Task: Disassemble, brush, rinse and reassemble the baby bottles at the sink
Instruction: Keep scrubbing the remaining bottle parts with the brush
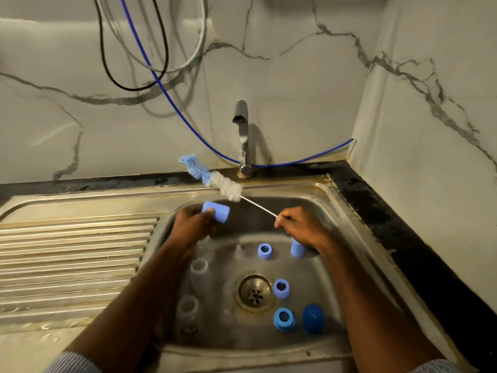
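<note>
My left hand grips a light blue bottle cap over the back left of the sink basin. My right hand pinches the thin wire handle of a bottle brush, whose white bristles and blue sponge tip point up and left over the sink's rim. In the basin lie three blue collar rings, a dark blue cap, another light blue cap under my right wrist, and clear bottles at the left.
The tap stands behind the basin with no water running. The drain sits mid-basin. A ribbed draining board stretches left. A blue hose and cables hang along the marble wall; a black counter edge runs at the right.
</note>
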Demonstrator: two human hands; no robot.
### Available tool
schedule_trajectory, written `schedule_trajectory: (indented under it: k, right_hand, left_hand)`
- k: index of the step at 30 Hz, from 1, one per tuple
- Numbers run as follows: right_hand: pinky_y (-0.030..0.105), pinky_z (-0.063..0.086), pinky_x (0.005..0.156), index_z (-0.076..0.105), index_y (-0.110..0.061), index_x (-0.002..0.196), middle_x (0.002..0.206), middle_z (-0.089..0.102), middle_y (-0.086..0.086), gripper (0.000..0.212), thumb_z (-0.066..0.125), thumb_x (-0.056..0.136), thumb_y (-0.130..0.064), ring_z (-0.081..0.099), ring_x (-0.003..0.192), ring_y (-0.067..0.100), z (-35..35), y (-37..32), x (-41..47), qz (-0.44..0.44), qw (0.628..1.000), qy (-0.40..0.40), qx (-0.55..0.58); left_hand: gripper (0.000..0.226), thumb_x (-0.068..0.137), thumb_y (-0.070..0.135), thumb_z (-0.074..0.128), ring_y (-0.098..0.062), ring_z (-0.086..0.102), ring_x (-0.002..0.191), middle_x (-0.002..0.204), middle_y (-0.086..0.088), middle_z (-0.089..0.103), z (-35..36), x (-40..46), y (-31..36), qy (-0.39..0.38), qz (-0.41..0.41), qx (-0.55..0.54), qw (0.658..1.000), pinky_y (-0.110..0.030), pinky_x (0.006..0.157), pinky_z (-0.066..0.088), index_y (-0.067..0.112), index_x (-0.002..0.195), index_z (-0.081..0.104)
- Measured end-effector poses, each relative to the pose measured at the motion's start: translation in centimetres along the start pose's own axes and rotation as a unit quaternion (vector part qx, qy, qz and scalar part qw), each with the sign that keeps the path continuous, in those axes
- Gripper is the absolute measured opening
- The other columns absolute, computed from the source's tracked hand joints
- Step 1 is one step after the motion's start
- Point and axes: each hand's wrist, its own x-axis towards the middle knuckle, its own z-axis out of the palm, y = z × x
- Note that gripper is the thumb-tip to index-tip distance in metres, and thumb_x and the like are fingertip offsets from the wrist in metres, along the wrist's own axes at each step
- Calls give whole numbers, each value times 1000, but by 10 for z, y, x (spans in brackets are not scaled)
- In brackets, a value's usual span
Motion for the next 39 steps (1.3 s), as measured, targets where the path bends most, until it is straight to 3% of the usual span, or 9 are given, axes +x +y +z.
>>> schedule_trajectory:
  k: [7,10,14,21,25,29,33,36,39]
  right_hand:
    - [31,48,70,73,-37,64,64,70,-9,18,62,78,-32,58,61,0,4,4,-3,-55,997,-36,25]
    - [33,51,75,76,-39,69,72,74,-4,21,66,81,-25,64,69,5,3,7,-8,-63,997,-36,38]
    - [29,46,67,75,-31,65,65,70,-4,23,66,82,-19,58,61,2,0,6,-12,-68,995,-62,28]
    - [38,53,75,76,-31,70,73,74,0,28,66,89,-13,65,70,13,-3,10,-10,-77,996,-32,16]
    - [42,54,78,75,-30,69,73,74,2,19,65,84,-24,70,77,26,-4,5,-13,-73,996,-49,-7]
    - [43,53,77,74,-29,70,71,72,4,17,60,76,-37,69,75,29,-6,2,-16,-77,994,-70,-34]
    - [42,52,66,69,-17,76,62,66,-3,12,80,79,-22,61,60,10,-13,-4,-26,-83,994,-68,-22]
    - [28,49,64,66,-17,79,62,67,-4,21,84,76,-7,62,58,5,-16,-15,-36,-90,996,-7,17]
    - [32,50,72,71,-24,79,70,69,-10,10,80,83,-24,63,67,7,-17,-19,-40,-157,979,100,-83]
  left_hand:
    - [28,104,10,50,-27,70,89,104,-21,67,-73,-2,24,150,23,-315,937,-37,87,60,7,132,50]
    - [29,103,8,52,-26,70,89,106,-20,65,-77,3,22,184,42,-323,927,-30,70,62,14,131,47]
    - [33,104,9,52,-31,72,99,115,-23,65,-77,2,21,166,49,-321,931,-37,83,62,11,136,48]
    - [33,105,11,49,-29,71,100,121,-24,63,-79,3,25,195,45,-371,907,-34,78,63,10,139,47]
    - [32,104,9,50,-31,72,100,120,-21,65,-75,-1,24,157,46,-316,935,-42,85,62,12,136,51]
    - [33,103,11,52,-27,70,107,125,-12,64,-68,-6,18,107,95,-136,980,-44,88,60,18,136,53]
    - [35,101,16,56,-24,68,106,124,-12,64,-59,-21,22,106,116,-96,983,-33,81,61,12,135,54]
    - [56,83,31,70,-33,69,107,120,-15,67,-59,-33,21,141,124,-112,976,-53,93,57,9,132,56]
    - [45,87,25,70,-31,69,105,115,-12,68,-67,-39,13,140,114,-102,978,-55,93,57,12,129,59]
